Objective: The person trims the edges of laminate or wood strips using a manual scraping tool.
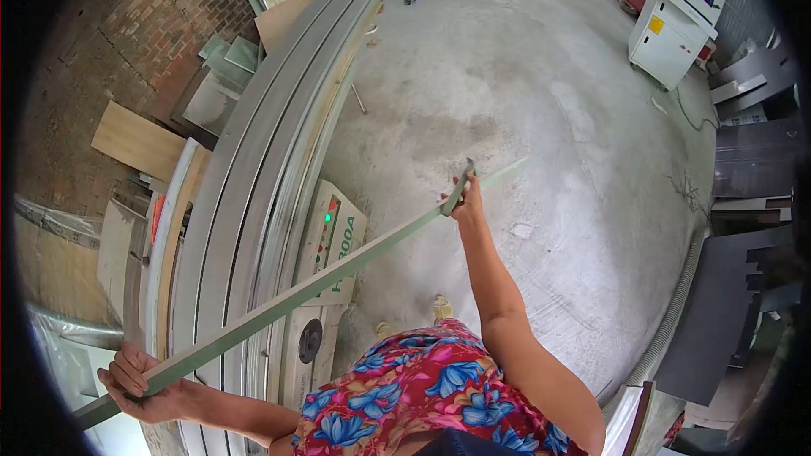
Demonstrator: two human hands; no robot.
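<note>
A long, narrow pale-green strip point(338, 268) runs diagonally in front of me, from the lower left up to the right. My left hand point(144, 384) is closed around it near its lower-left end. Farther along, my right hand point(463, 196) grips a thin, curved grey-green piece point(457, 192) that lies against the strip; its exact kind I cannot make out. The fingers of that hand are partly hidden behind the piece. Past the right hand, the strip's far end extends over the concrete floor.
Beside me on the left stands a long machine with a grooved metal bed point(245, 203) and a labelled control panel point(334, 241). Boards point(139, 139) lean near the brick wall. A white control cabinet point(672, 34) stands at the far right, with dark sheets point(705, 312) and a hose point(676, 312) nearer.
</note>
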